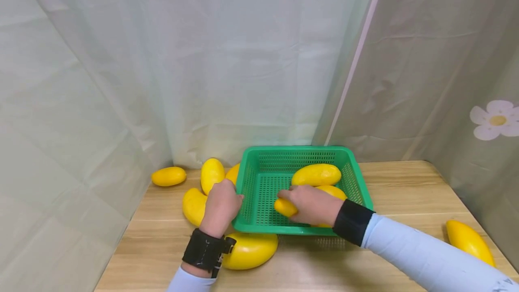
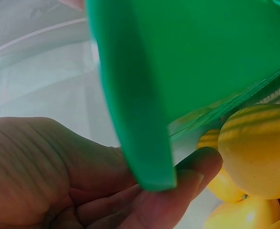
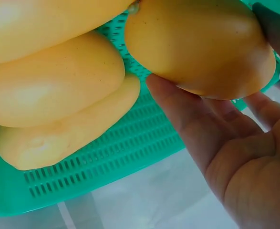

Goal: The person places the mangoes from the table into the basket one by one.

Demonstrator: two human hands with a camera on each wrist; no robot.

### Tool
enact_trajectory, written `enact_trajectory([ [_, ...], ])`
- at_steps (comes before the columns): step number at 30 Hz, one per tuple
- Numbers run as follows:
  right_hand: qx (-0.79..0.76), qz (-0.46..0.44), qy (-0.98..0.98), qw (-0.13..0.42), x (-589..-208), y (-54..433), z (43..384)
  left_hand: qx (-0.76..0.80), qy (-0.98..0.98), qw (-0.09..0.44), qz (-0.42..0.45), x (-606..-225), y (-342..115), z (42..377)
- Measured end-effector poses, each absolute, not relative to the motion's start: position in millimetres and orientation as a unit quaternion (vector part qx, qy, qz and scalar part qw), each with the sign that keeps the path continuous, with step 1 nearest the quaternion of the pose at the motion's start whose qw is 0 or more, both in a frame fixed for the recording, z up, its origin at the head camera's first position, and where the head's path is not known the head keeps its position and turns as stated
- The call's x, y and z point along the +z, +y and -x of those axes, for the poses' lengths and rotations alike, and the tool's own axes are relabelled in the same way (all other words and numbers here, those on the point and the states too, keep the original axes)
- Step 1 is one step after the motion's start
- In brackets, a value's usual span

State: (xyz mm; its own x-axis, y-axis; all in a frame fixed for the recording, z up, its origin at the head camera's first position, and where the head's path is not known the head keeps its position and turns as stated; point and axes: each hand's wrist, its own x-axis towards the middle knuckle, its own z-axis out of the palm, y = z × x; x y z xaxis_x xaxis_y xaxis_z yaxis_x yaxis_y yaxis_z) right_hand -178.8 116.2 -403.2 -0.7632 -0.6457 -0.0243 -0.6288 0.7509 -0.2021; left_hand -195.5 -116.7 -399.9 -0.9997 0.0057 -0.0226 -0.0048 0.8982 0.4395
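A green plastic basket (image 1: pixel 300 149) with slotted walls stands on the wooden table. My left hand (image 1: pixel 222 206) grips its left rim; in the left wrist view the green rim (image 2: pixel 151 167) lies between thumb and fingers. Inside the basket, my right hand (image 1: pixel 314 204) holds a yellow mango (image 1: pixel 285 207) over the slotted floor. The right wrist view shows this mango (image 3: pixel 199 47) between the thumb and fingertips. Other mangoes lie side by side in the basket's right part, among them a back mango (image 1: pixel 316 175) and a middle one (image 3: pixel 54 81).
Several mangoes lie left of the basket, including a small one (image 1: pixel 168 176) and an upright-looking one (image 1: pixel 212 175). Another mango (image 1: pixel 251 252) rests against the front side. One more (image 1: pixel 470 242) lies at the table's right edge. Pale curtains (image 1: pixel 243 57) enclose the table.
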Motion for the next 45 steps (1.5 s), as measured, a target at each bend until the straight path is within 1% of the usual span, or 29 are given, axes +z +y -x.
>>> enact_trajectory([
  [9,-0.057,0.355,0.932,0.047,-408,112,181,0.226,0.974,0.015,0.001,-401,-117,196],
  [15,-0.023,0.362,0.931,0.03,-415,110,183,0.227,0.974,0.013,0.001,-401,-118,196],
  [19,-0.006,0.363,0.931,0.029,-419,108,183,0.228,0.973,0.014,0.004,-401,-117,196],
  [27,0.015,0.372,0.927,0.033,-424,102,182,0.229,0.973,0.02,0.007,-399,-117,197],
  [37,0.021,0.384,0.923,0.023,-427,101,183,0.242,0.97,0.023,0.01,-400,-118,200],
  [41,0.019,0.39,0.92,0.033,-426,100,185,0.245,0.969,0.024,0.01,-399,-119,202],
  [45,0.006,0.392,0.919,0.054,-425,101,186,0.247,0.969,0.026,0.011,-399,-120,202],
])
